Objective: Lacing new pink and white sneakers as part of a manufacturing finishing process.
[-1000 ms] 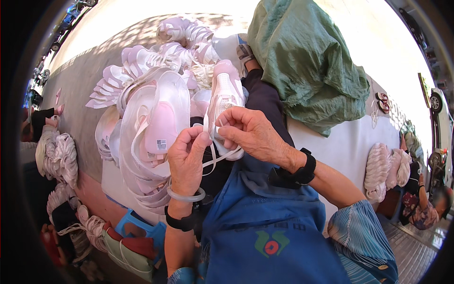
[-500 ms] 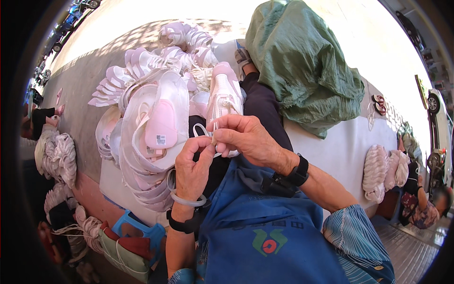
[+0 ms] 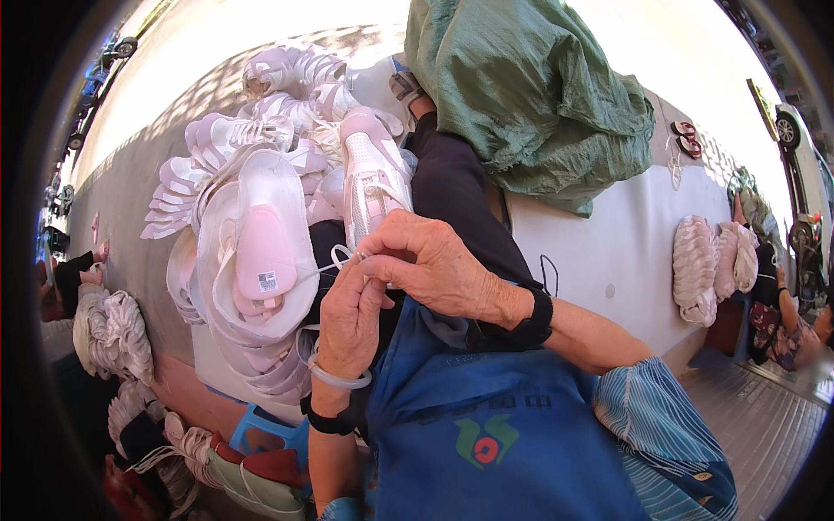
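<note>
My left hand (image 3: 346,319) and my right hand (image 3: 434,267) meet over my lap, fingertips pinched together. Between them runs a thin white shoelace (image 3: 340,252), with a small loop of it standing up by the left fingers. The exact spot of the pinch is partly hidden by the right hand. Just beyond my fingers, a white and pink sneaker upper (image 3: 375,165) lies with its toe pointing away. To the left of my hands leans a nested stack of white and pink shoe uppers (image 3: 300,195), its pink lining showing a small printed label.
More uppers (image 3: 221,130) are fanned out behind the stack. A big green cloth sack (image 3: 530,104) stands at the far right of my leg. A blue plastic stool (image 3: 261,430) is at lower left. Another person (image 3: 782,321) sits at right beside bundled uppers (image 3: 693,269).
The view has shifted, so the scene sits further left. My hands have drawn closer together, the right fingers now over the left fingertips, still pinching the lace.
</note>
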Demonstrator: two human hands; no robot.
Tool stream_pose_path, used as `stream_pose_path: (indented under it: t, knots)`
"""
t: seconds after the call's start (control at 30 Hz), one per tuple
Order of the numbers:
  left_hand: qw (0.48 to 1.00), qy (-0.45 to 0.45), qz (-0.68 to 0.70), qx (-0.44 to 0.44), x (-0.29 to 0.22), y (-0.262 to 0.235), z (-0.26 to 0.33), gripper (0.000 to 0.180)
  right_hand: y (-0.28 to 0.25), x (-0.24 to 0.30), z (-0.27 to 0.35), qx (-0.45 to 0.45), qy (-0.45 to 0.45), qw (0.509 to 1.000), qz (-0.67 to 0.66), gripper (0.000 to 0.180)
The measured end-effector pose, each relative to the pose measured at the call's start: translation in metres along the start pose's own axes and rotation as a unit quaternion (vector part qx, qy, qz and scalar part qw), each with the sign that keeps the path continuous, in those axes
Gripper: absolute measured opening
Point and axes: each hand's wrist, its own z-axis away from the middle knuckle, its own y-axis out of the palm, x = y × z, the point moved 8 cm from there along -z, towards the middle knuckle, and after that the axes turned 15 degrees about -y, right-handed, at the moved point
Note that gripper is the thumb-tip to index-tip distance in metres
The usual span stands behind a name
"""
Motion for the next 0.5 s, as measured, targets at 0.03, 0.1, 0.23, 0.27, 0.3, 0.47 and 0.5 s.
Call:
stream_pose_path:
  t: [0.03,0.1,0.23,0.27,0.3,0.47,0.5]
  knots:
    - [0.999,-0.019,0.023,-0.017,-0.001,-0.001,0.0,0.027,-0.005,-0.014,0.006,-0.016,0.103,0.992,-0.071,0.016]
    - [0.997,-0.017,0.078,-0.023,-0.014,-0.014,0.002,0.028,-0.02,-0.025,0.013,-0.023,0.211,0.97,-0.118,0.022]
    - [0.943,0.089,0.319,0.009,-0.075,-0.076,0.005,0.029,-0.055,-0.053,0.035,0.001,0.156,0.983,0.098,0.016]
    - [0.919,0.111,0.376,0.041,-0.091,-0.099,0.009,0.026,-0.048,-0.055,0.04,0.054,0.103,0.978,0.174,0.017]
    - [0.893,0.103,0.429,0.087,-0.104,-0.119,0.013,0.023,-0.042,-0.053,0.042,0.106,0.05,0.961,0.25,0.02]
    - [0.717,0.145,0.664,0.151,-0.155,-0.185,0.066,0.012,-0.008,-0.055,0.048,0.183,0.106,0.945,0.251,0.033]
    - [0.7,0.158,0.686,0.119,-0.157,-0.201,0.08,0.011,-0.006,-0.05,0.044,0.179,0.099,0.942,0.267,0.033]
